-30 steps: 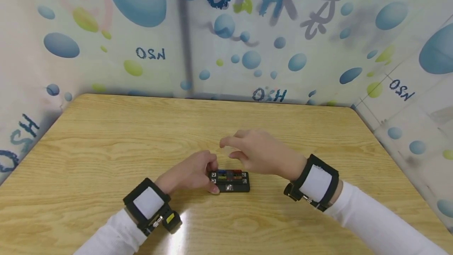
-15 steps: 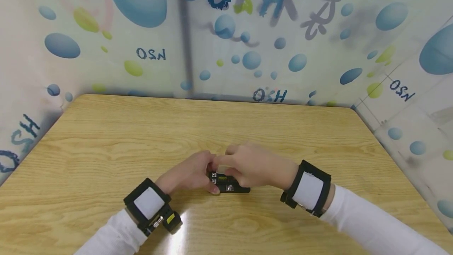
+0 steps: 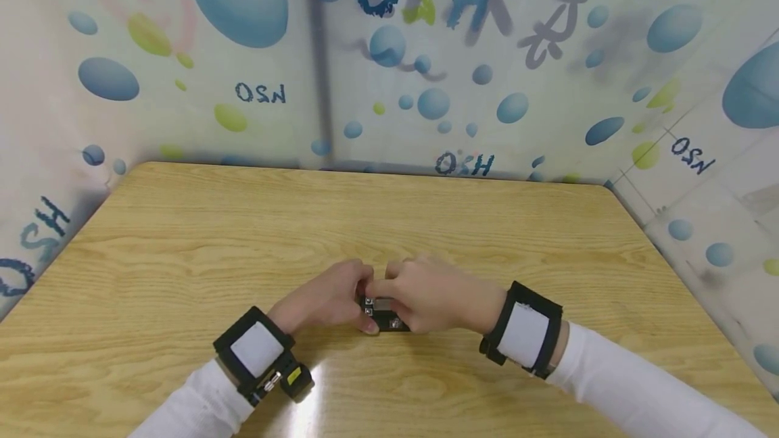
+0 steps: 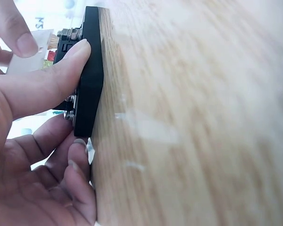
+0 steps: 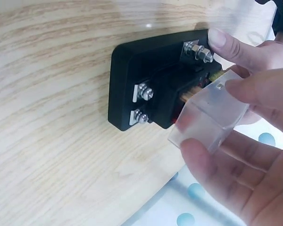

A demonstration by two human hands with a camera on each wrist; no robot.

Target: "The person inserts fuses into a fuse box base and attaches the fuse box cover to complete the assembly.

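Observation:
A black fuse block lies on the table, mostly hidden by the hands in the head view. Its left end is held by my left hand, with the thumb on the front edge and fingers at the other side. In the right wrist view, metal screw terminals and an orange blade fuse show on the block. My right hand pinches a clear plastic cover between thumb and fingers. The cover sits tilted over the fuses, partly overlapping them; whether it touches the block I cannot tell.
The wooden table extends around both hands. Behind it hangs a patterned sheet with blue and green spots. A camera strap is on each wrist, the left one close above the table surface.
My right hand has come down and slightly left from above the block, bringing the clear cover onto the area of the fuses. My left hand has stayed on the block.

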